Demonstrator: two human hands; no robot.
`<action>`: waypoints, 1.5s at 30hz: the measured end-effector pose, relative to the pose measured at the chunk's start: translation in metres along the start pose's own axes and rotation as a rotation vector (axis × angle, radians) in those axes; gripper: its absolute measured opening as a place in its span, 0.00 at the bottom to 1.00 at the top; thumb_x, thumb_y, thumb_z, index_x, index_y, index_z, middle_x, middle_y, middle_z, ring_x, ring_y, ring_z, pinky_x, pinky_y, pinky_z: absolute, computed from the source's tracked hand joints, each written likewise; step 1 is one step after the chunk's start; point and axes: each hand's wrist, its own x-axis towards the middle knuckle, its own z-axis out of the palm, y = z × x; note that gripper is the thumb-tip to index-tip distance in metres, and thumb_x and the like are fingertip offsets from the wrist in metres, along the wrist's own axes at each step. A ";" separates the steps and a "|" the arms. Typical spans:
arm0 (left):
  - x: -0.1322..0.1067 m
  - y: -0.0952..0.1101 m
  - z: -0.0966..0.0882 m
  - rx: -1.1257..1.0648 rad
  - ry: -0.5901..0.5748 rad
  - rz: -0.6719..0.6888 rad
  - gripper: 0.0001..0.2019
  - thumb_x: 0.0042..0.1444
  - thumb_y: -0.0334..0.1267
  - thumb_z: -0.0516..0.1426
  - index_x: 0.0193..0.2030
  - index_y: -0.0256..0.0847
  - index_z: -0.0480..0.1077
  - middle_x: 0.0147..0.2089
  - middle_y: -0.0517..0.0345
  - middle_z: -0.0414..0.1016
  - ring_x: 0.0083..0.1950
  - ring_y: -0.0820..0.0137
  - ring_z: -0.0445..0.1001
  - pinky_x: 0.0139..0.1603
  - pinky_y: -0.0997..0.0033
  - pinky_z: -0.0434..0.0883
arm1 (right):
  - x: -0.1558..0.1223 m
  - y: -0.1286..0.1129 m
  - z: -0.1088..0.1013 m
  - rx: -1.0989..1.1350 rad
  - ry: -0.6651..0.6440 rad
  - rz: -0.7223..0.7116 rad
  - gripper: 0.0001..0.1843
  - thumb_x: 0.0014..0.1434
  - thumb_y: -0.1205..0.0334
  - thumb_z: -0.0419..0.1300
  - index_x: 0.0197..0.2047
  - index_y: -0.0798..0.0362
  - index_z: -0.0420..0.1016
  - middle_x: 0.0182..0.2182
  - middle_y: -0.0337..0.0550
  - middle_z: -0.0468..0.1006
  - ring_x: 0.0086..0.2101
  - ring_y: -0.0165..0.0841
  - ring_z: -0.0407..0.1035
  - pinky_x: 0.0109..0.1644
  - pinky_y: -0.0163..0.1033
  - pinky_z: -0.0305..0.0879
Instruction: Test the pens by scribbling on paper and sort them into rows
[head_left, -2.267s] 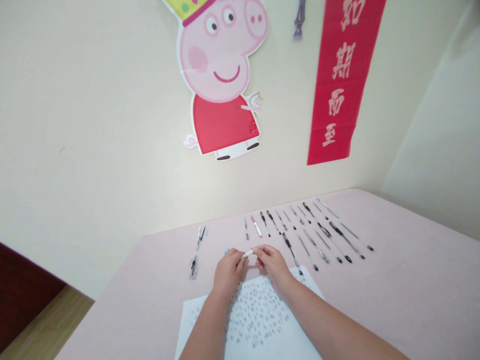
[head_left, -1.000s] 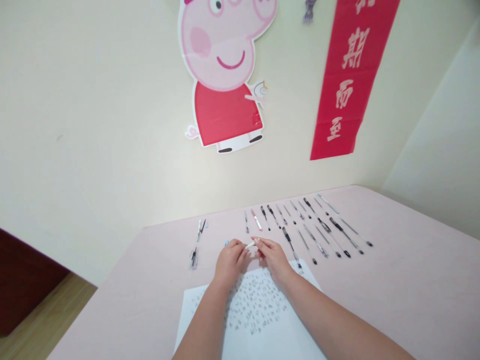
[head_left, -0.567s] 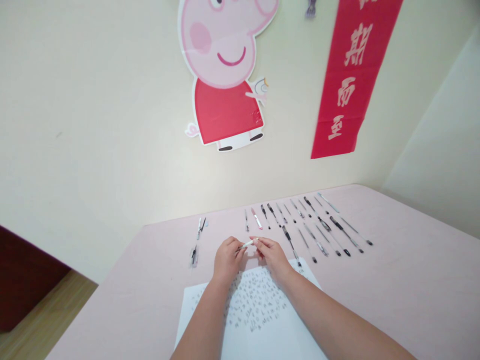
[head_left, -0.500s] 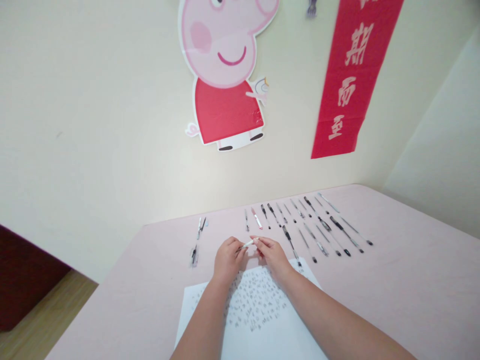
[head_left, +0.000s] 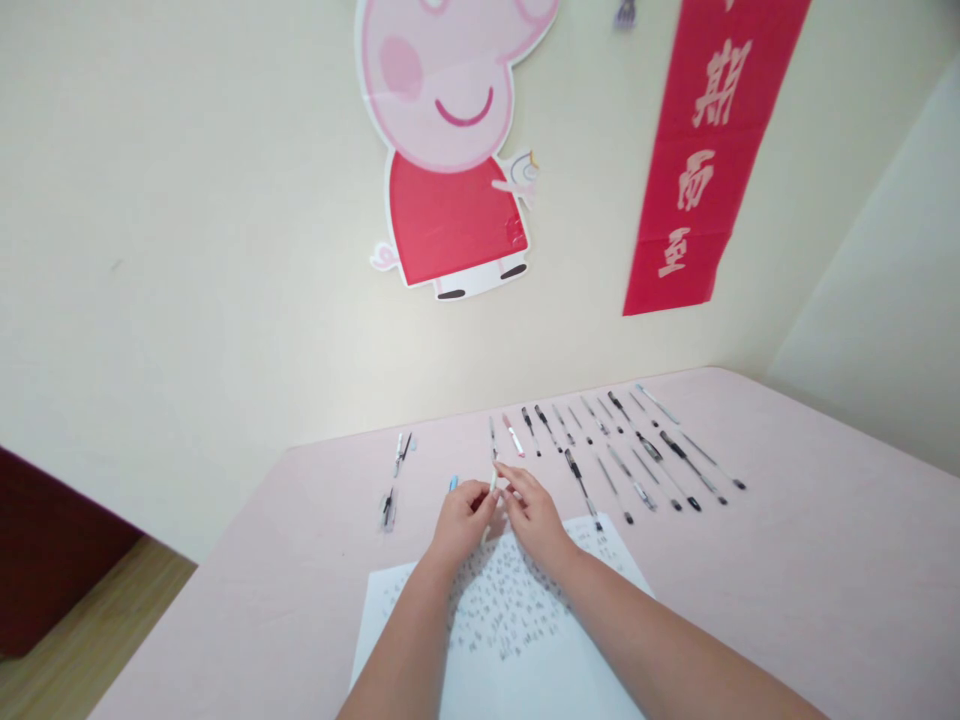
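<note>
Over the top edge of a handwritten sheet of paper (head_left: 517, 690), both hands meet around a slim white pen part (head_left: 493, 480). My left hand (head_left: 457, 518) pinches it with thumb and fingers. From the other side, my right hand (head_left: 536, 512) closes its fingertips on the same piece. A small pale end (head_left: 485, 536) shows below the fingers; whether it belongs to the same pen is unclear. Just behind the left knuckles a light blue piece (head_left: 453, 483) is visible, perhaps a pen cap. The fingers hide much of what is held.
Several pens and refills lie in two rows to the right, among them a black-capped pen (head_left: 583, 488) and a pink-and-white pen (head_left: 514, 436). Pen parts (head_left: 398, 455) and a clear piece with black (head_left: 388, 510) lie left. A wall stands behind the pink table (head_left: 810, 560).
The white pen part has turned from slanting sideways to nearly upright between my hands. A light blue piece now shows behind my left hand.
</note>
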 end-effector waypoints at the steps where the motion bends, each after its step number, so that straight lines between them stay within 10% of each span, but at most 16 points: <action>1: 0.000 0.001 0.000 -0.009 -0.014 0.005 0.14 0.58 0.43 0.51 0.30 0.38 0.73 0.26 0.60 0.71 0.28 0.72 0.67 0.30 0.73 0.62 | 0.000 0.002 0.000 -0.014 -0.006 -0.013 0.27 0.56 0.72 0.49 0.57 0.45 0.68 0.49 0.45 0.72 0.48 0.35 0.66 0.51 0.42 0.65; 10: -0.002 0.009 -0.003 0.017 -0.101 0.037 0.15 0.58 0.41 0.50 0.27 0.38 0.72 0.26 0.59 0.70 0.28 0.72 0.66 0.31 0.73 0.62 | -0.002 0.008 0.000 -0.085 -0.034 -0.023 0.34 0.52 0.77 0.47 0.60 0.45 0.65 0.50 0.43 0.72 0.51 0.33 0.66 0.58 0.43 0.60; 23: -0.005 0.005 -0.004 -0.260 -0.088 -0.112 0.28 0.63 0.51 0.40 0.39 0.35 0.76 0.23 0.58 0.68 0.24 0.73 0.66 0.29 0.71 0.65 | 0.002 0.005 -0.007 0.045 0.246 0.234 0.14 0.52 0.57 0.59 0.42 0.51 0.74 0.38 0.46 0.75 0.35 0.35 0.67 0.40 0.39 0.65; 33: -0.002 0.005 -0.001 -0.024 -0.206 0.039 0.15 0.58 0.43 0.50 0.34 0.38 0.76 0.32 0.55 0.76 0.35 0.68 0.72 0.37 0.70 0.66 | -0.026 -0.040 -0.020 0.116 -0.019 0.288 0.18 0.56 0.48 0.55 0.24 0.52 0.72 0.17 0.36 0.65 0.22 0.30 0.61 0.29 0.36 0.58; 45: -0.003 0.000 0.002 0.038 -0.228 0.051 0.13 0.57 0.40 0.52 0.39 0.40 0.76 0.35 0.55 0.78 0.38 0.68 0.73 0.40 0.69 0.67 | -0.103 -0.055 -0.064 -0.138 -0.370 0.365 0.05 0.52 0.68 0.54 0.32 0.52 0.70 0.23 0.36 0.67 0.25 0.29 0.60 0.29 0.33 0.56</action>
